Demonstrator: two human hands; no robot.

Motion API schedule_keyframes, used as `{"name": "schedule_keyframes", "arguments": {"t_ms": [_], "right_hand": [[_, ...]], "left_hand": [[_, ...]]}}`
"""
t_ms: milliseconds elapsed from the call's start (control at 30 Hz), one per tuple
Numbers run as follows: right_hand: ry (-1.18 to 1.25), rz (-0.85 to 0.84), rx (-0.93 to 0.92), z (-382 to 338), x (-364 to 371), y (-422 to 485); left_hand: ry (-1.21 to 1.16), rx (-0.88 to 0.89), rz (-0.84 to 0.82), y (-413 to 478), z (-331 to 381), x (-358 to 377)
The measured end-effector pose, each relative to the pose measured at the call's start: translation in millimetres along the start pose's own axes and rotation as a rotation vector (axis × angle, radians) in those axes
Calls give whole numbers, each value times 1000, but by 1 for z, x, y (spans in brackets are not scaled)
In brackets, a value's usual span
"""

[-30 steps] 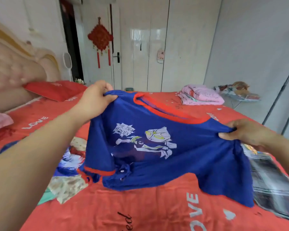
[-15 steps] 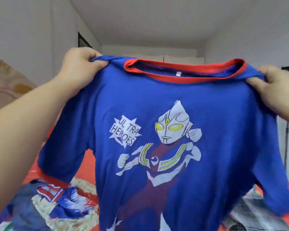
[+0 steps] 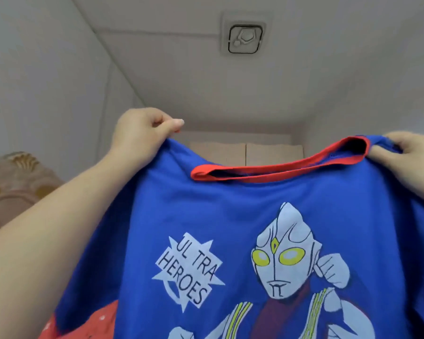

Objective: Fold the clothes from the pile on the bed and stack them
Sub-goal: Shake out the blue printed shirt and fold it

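Observation:
A blue T-shirt [image 3: 230,216] with a red collar and a white hero print hangs high in front of me, its front facing me. My left hand [image 3: 142,129] pinches its left shoulder at the upper middle of the view. My right hand [image 3: 411,157] grips the right shoulder at the right edge. The shirt fills the lower view and hides the pile and most of the bed.
A strip of the red bed cover [image 3: 83,324] shows at the lower left. The padded headboard [image 3: 12,184] stands at the left. Wardrobe tops [image 3: 245,152] show behind the collar, and a ceiling lamp [image 3: 245,39] is overhead.
Both hands have lifted the shirt from just above the bed to head height, spreading it out. My view has tilted up toward the ceiling.

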State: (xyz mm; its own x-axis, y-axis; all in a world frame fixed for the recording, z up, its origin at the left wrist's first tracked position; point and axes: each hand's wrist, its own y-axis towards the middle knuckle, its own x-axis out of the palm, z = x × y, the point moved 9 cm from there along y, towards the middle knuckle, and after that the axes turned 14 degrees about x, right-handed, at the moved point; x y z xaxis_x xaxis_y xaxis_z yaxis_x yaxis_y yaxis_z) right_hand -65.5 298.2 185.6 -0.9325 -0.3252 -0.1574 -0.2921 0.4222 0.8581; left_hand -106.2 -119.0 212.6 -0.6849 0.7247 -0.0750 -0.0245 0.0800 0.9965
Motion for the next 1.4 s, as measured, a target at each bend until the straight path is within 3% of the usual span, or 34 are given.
{"name": "schedule_keyframes", "arguments": {"t_ms": [100, 167, 267, 300, 367, 433, 500, 667, 867, 1133, 1400], "right_hand": [[-38, -23, 11, 3, 24, 2], [-46, -69, 54, 13, 43, -1], [12, -147, 136, 36, 71, -4], [40, -185, 167, 44, 81, -5], [90, -244, 223, 58, 98, -8], [139, -275, 271, 68, 109, -10], [202, -304, 312, 72, 117, -11], [194, -272, 305, 61, 112, -8], [82, -63, 102, 14, 37, -11], [70, 143, -21, -49, -46, -9], [-145, 163, -47, -45, -19, -8]], "left_hand": [[-140, 24, -103, -7, -3, 29], [-274, 49, -301, -23, -7, 58], [-159, 97, -673, -58, -23, 101], [-71, 123, -730, -67, -29, 111], [-15, 82, -630, -71, -41, 119], [-143, -42, -394, -70, -52, 116], [-196, -108, -264, -69, -58, 119], [-47, -133, -183, -60, -53, 119], [-110, -35, -207, -38, -18, 78], [-166, -77, 175, 8, 18, -3], [118, -49, 79, 4, 8, 27]]}}
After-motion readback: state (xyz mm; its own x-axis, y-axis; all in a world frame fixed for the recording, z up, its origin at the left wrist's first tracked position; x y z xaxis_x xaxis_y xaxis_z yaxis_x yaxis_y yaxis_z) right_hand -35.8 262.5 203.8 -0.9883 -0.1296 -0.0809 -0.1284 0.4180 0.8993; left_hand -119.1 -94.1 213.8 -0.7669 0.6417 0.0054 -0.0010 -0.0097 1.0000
